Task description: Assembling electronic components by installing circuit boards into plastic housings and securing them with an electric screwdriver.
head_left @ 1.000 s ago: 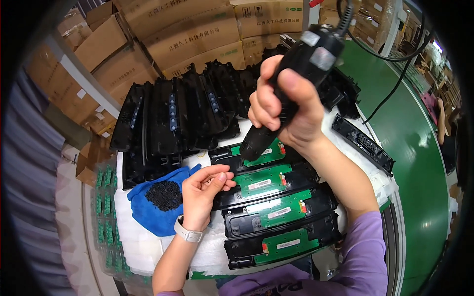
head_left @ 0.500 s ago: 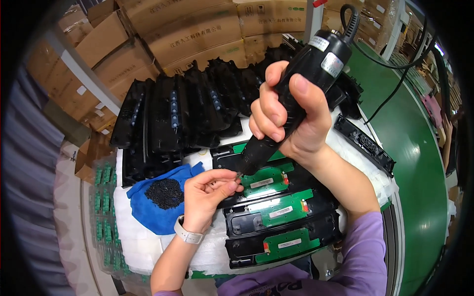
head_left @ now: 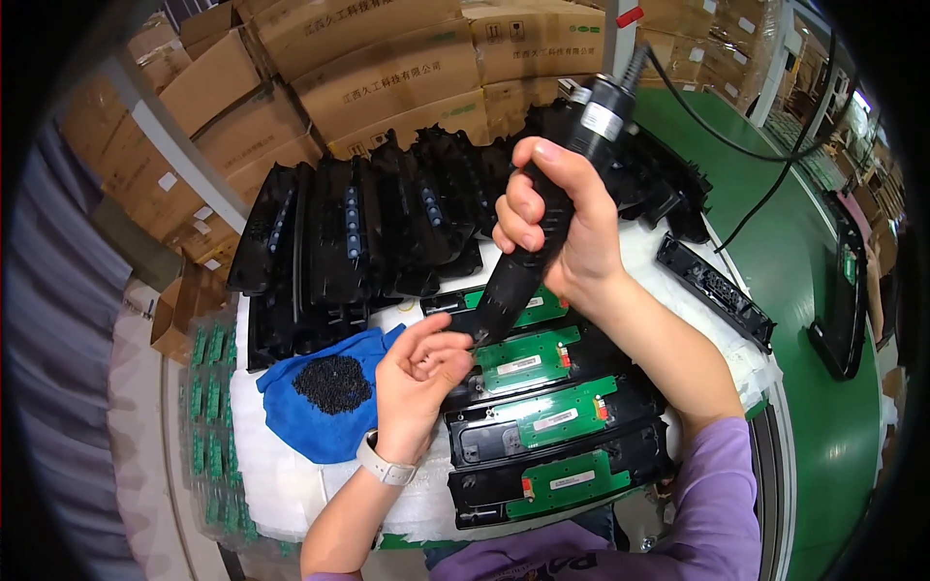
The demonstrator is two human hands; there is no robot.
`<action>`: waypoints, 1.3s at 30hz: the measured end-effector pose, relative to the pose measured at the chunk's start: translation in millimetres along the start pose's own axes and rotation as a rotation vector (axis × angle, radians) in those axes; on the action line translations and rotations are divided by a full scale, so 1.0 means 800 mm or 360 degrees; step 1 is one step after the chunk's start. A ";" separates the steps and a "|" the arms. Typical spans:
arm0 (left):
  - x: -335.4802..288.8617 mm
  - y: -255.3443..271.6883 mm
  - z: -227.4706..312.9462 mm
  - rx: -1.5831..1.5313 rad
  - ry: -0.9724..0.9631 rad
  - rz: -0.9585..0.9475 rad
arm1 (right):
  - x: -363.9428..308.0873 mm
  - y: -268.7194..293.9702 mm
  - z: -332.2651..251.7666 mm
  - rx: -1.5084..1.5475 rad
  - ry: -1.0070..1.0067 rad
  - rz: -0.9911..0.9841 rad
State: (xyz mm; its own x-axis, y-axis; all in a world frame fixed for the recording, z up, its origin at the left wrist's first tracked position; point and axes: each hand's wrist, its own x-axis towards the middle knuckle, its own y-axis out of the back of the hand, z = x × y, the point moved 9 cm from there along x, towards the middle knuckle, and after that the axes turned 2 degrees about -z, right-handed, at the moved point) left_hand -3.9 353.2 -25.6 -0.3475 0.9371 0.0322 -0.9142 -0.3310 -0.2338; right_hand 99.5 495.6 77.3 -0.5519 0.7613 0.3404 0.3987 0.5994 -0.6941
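My right hand (head_left: pixel 579 218) is wrapped round a black corded electric screwdriver (head_left: pixel 511 290), its tip slanting down to the left. The tip is over the left part of a black panel with a green circuit board (head_left: pixel 538 362). Close beside the tip is my left hand (head_left: pixel 415 382), fingers loosely curled and thumb and index apart; no screw can be made out in it. Similar board-fitted panels lie in a row, one behind and two nearer me (head_left: pixel 531 426). Left of my left hand, small black screws (head_left: pixel 334 383) are heaped on a blue cloth (head_left: pixel 295 436).
Black housings (head_left: pixel 334 213) stand packed along the back, before stacked cardboard boxes (head_left: pixel 397 82). A black strip-shaped part (head_left: pixel 712 286) lies at the right table edge. Green boards in clear trays (head_left: pixel 208 407) are at left. Another black panel (head_left: pixel 841 320) is over the green surface (head_left: pixel 775 387).
The screwdriver's top and my right hand have come down and left. My left index finger has lifted away from the tip. A black panel has appeared at the far right.
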 end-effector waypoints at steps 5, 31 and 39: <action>0.011 0.024 0.000 -0.0104 0.0013 0.0134 | 0.026 0.005 -0.012 -0.0759 0.0221 -0.0193; 0.003 -0.011 -0.024 -0.0240 0.0466 -0.0243 | 0.042 0.000 0.026 -0.0942 0.0135 -0.0393; 0.003 0.001 -0.021 -0.0255 0.0345 -0.0126 | 0.016 -0.022 0.002 -0.0606 0.0129 -0.0441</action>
State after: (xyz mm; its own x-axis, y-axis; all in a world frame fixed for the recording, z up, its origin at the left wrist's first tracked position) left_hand -2.4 357.3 -42.0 -0.2078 0.9669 -0.1483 -0.8860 -0.2503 -0.3903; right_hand 84.4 494.7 92.7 -0.6224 0.5679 0.5386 0.4932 0.8189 -0.2934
